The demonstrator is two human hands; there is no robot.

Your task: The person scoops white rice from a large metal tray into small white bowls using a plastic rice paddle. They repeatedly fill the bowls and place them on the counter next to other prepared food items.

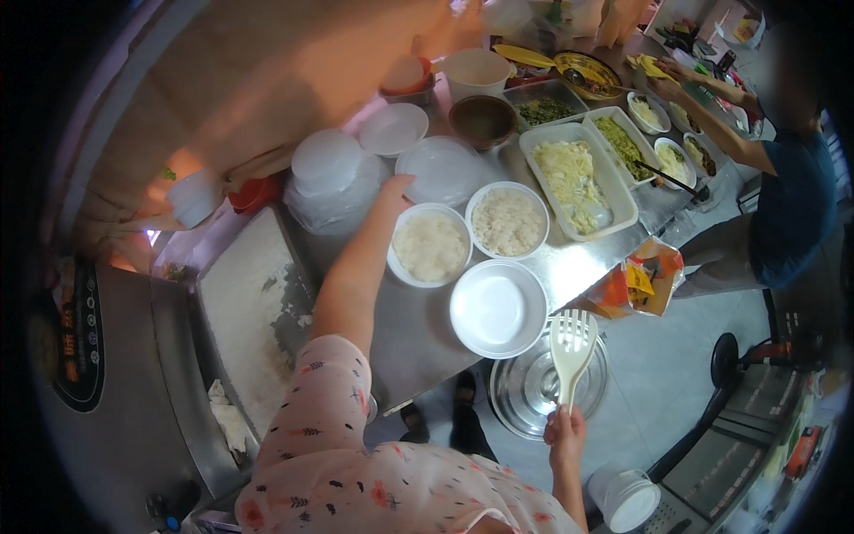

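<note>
My right hand (567, 430) grips the handle of a cream plastic slotted serving spoon (575, 340), raised over a round steel lid (514, 394) below the table edge. My left arm reaches across the steel table. My left hand (399, 189) is at the edge of some clear plastic lids (444, 167), just behind a white bowl of rice (430, 245); its fingers are mostly hidden. Beside that bowl stands a second white bowl of rice (508, 221). An empty white foam bowl (498, 308) sits nearest me, at the table's front edge.
A co-worker (787, 193) stands at right, hands over the counter. Tubs of shredded cabbage (567, 180) and chopped green vegetable (620, 143) stand nearby. Bagged white bowls (327, 180) are left of my hand. A white bucket (627, 500) and an orange bag (640, 280) stand below.
</note>
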